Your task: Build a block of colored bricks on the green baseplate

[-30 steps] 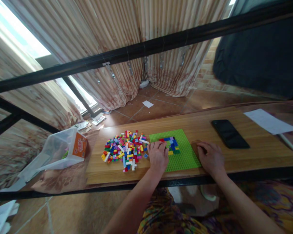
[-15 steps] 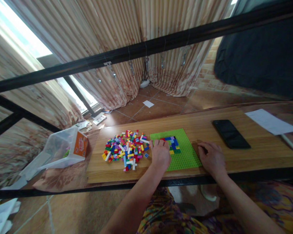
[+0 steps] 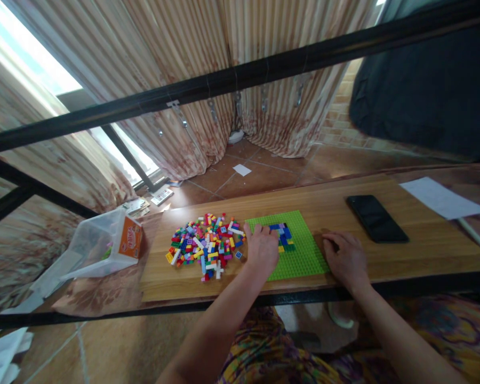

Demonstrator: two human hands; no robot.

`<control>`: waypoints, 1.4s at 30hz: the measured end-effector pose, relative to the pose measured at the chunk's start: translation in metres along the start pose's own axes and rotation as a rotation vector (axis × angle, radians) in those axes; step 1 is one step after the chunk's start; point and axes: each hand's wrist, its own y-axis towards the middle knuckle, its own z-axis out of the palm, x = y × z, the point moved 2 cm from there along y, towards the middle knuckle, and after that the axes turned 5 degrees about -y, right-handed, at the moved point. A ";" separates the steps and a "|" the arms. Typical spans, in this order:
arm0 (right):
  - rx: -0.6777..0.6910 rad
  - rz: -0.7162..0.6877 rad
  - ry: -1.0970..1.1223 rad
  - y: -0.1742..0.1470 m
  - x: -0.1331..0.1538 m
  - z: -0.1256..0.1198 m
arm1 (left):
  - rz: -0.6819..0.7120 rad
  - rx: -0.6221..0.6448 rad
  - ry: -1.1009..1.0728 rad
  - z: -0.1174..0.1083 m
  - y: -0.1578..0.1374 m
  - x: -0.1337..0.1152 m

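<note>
My left hand (image 3: pixel 263 248) rests over the left part of a green studded baseplate (image 3: pixel 302 264), fingers bent down. Its fingertips touch down beside a patch of joined toy bricks (image 3: pixel 285 234) in blue, green and yellow. Whatever is under those fingers is hidden from view. At the plate's right edge, my right hand (image 3: pixel 347 258) lies on the board with its fingers curled in and a dark gap by the thumb; nothing shows in it. A pile of loose, many-coloured toy bricks (image 3: pixel 204 242) lies left of the plate.
A clear plastic box (image 3: pixel 102 242) with an orange label lies tipped on its side, left of the wooden board (image 3: pixel 160 285). On the right are a black phone (image 3: pixel 376 218) and white paper (image 3: pixel 442 197). A dark metal bar (image 3: pixel 208 85) crosses beyond the table.
The left hand has shifted slightly over the plate, and its little finger stands out more from the others. The right hand keeps its place; the whole view has moved a little.
</note>
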 end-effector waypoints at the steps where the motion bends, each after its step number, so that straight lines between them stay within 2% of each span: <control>1: -0.001 0.000 0.002 0.000 0.000 0.000 | -0.006 -0.007 -0.003 0.000 -0.001 0.000; 9: -0.007 0.027 0.018 0.000 0.003 -0.002 | -0.098 -0.093 -0.114 0.010 -0.008 0.004; 19: -0.007 0.021 0.021 -0.001 0.001 -0.001 | -0.130 -0.183 -0.188 0.025 -0.013 0.004; 31: -0.005 0.023 0.019 -0.001 0.001 -0.001 | -0.099 -0.195 -0.159 0.028 -0.016 0.001; 42: -0.010 0.018 0.021 -0.001 0.001 -0.001 | -0.071 -0.115 -0.063 0.021 -0.009 -0.004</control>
